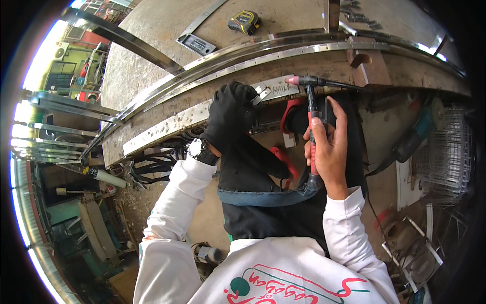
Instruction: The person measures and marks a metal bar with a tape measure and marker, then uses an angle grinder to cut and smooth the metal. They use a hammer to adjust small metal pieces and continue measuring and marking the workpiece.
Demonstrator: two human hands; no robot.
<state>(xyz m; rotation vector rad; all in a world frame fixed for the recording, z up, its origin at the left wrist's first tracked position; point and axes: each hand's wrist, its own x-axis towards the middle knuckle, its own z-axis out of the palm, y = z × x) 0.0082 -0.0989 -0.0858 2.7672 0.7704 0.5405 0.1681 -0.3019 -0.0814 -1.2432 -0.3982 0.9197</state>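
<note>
My left hand (229,112), in a black glove, is closed on a small shiny metal piece (261,95) at the near edge of the workbench. Under it runs a long pale flat bar (169,127) dotted with small marks, with handwriting near its right end. My bare right hand (328,144) grips the red and black handle of a TIG welding torch (312,152). The torch stands nearly upright in view, its pink nozzle (292,80) pointing left, just over the bar's right end and apart from the metal piece. A blue hose sleeve (263,198) hangs from the handle across my lap.
Long polished metal strips (283,54) lie along the workbench (152,30). Beyond them are a tape measure (244,22) and a try square (198,44). A brown block (372,73) sits right of the torch. An angle grinder (417,133) and wire racks (448,157) are at right.
</note>
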